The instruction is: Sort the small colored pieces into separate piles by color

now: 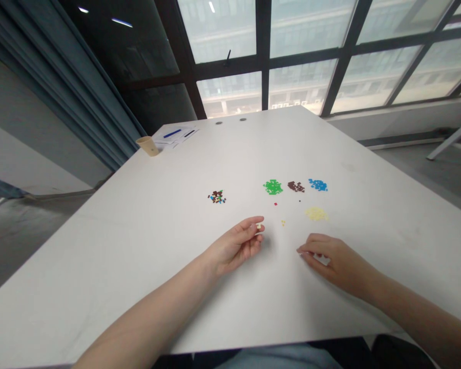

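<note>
My left hand (240,243) is just above the white table, pinching a small pale-yellow piece (258,226) between thumb and index finger. To its right, my right hand (330,259) has thumb and fingertips pressed together; whatever is between them is too small to make out. Beyond the hands lie flat piles of tiny pieces: green pieces (272,187), brown pieces (296,186), blue pieces (318,185) and pale-yellow pieces (316,213). A mixed-colour pile (217,197) sits farther left. Between the hands and piles are a few orange-yellow bits (283,223), one red piece (275,204) and one dark speck (300,201).
A beige paper cup (148,146) stands tilted-looking at the table's far left edge. Beside it are papers (172,137) with a blue pen (172,133) on top. Two round grey discs (243,119) are set near the table's far edge, below the windows.
</note>
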